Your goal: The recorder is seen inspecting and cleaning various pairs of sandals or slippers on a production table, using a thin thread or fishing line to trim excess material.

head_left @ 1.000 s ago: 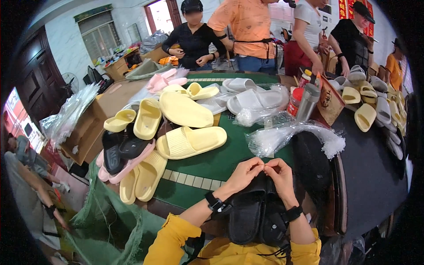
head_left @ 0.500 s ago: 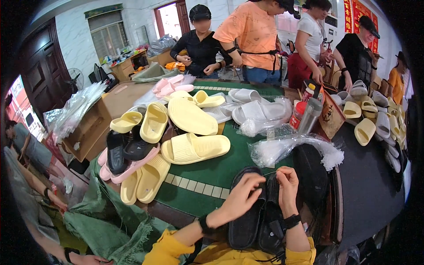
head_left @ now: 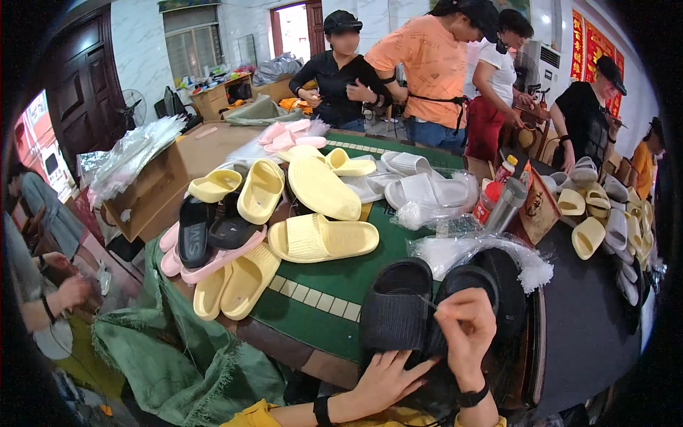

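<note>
**Black slippers right in front of you, thin strand in your right fingers**

So your right hand point(head_left: 466, 334) is pinched up tight, thumb and fingertips together on a thin strand point(head_left: 427, 302) that pokes out over the gap between the two black slippers point(head_left: 395, 309). Your left hand point(head_left: 384, 388) is the loose one: fingers spread, fingertips resting against the near end of the left slipper, not gripping it.

The pair sits side by side at the near edge of the green tabletop point(head_left: 334, 277), straps facing up, with your right hand covering part of the right one. Just beyond them you've got a clear plastic bundle point(head_left: 462, 255), then a metal flask point(head_left: 506, 206) beside a red-lidded jar point(head_left: 486, 205). Off to your left is that heap of yellow slippers point(head_left: 324, 238), with a pink slipper point(head_left: 226, 260) under a dark one point(head_left: 193, 231).
</note>
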`<control>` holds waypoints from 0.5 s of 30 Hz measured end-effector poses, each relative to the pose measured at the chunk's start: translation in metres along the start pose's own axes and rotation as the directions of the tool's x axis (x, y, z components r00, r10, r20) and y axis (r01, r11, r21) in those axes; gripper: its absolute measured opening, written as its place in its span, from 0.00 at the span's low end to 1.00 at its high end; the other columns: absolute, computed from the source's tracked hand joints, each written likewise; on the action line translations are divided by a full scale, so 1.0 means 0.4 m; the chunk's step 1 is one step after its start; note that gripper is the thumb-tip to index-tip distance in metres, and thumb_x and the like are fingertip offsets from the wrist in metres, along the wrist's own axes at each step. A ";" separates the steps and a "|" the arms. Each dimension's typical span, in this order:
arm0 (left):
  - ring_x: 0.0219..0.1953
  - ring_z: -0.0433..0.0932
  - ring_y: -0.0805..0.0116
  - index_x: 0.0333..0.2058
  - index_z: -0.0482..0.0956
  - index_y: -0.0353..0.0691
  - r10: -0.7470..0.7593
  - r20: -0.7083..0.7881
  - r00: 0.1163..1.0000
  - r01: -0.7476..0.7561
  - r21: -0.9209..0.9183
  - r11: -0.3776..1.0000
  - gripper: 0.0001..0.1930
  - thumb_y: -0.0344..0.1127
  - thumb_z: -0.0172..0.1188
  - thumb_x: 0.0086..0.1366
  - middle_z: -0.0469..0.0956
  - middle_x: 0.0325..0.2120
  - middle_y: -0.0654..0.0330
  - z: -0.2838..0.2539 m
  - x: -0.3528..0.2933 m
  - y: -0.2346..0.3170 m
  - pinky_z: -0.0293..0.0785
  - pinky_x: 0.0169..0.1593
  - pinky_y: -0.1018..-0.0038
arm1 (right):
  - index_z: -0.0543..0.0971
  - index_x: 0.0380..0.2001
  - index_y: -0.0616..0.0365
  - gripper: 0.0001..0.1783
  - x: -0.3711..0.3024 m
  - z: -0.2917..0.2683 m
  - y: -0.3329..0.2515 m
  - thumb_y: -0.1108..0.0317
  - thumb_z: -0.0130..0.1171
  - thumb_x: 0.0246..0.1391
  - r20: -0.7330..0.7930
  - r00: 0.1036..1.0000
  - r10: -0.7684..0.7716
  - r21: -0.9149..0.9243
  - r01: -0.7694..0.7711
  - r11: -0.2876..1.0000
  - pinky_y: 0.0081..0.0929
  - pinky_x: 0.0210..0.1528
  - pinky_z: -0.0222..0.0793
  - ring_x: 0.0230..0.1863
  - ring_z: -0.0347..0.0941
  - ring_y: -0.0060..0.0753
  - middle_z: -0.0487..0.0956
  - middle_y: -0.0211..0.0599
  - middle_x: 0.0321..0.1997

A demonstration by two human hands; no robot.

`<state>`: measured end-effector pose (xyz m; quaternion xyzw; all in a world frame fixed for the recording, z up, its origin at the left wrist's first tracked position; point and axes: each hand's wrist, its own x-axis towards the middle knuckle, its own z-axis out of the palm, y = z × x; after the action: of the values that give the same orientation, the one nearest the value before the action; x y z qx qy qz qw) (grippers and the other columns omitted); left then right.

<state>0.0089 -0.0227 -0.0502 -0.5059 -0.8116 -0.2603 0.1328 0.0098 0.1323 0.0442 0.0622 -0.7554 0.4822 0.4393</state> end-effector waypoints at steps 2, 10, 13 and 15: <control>0.49 0.70 0.55 0.56 0.76 0.53 0.003 -0.136 0.991 -0.010 -0.048 0.999 0.22 0.49 0.60 0.63 0.73 0.46 0.52 0.010 -0.002 -0.010 0.67 0.48 0.64 | 0.80 0.27 0.57 0.11 0.012 0.011 -0.061 0.84 0.65 0.40 0.097 0.986 -0.135 -0.014 0.137 0.990 0.27 0.34 0.70 0.31 0.76 0.35 0.80 0.38 0.32; 0.41 0.70 0.49 0.34 0.78 0.42 -0.030 -0.243 0.970 0.044 0.052 0.998 0.13 0.41 0.65 0.53 0.71 0.35 0.54 -0.056 -0.043 -0.092 0.66 0.45 0.53 | 0.84 0.33 0.56 0.12 0.039 0.070 -0.176 0.80 0.68 0.41 0.274 0.866 -0.418 0.176 0.382 0.907 0.28 0.36 0.74 0.33 0.78 0.37 0.80 0.38 0.38; 0.33 0.69 0.50 0.27 0.76 0.38 0.044 -0.434 0.900 0.058 0.219 0.974 0.10 0.37 0.65 0.51 0.71 0.32 0.51 -0.159 -0.028 -0.132 0.65 0.38 0.56 | 0.78 0.36 0.65 0.04 0.041 0.059 -0.170 0.78 0.53 0.62 0.120 0.810 -0.574 0.079 0.568 0.819 0.23 0.29 0.71 0.28 0.73 0.28 0.77 0.41 0.39; 0.32 0.68 0.50 0.24 0.75 0.39 -0.001 -0.468 0.884 0.136 0.256 0.957 0.08 0.34 0.65 0.50 0.71 0.31 0.50 -0.220 -0.025 -0.151 0.64 0.36 0.57 | 0.80 0.35 0.62 0.06 0.020 0.036 -0.168 0.79 0.60 0.52 0.176 0.890 -0.422 0.023 0.424 0.905 0.26 0.33 0.73 0.32 0.76 0.32 0.78 0.41 0.41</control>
<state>-0.0443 -0.1005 0.0006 -0.3757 -0.8024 -0.2600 0.3839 0.0310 0.0882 0.0934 0.2642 -0.7634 0.3617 0.4655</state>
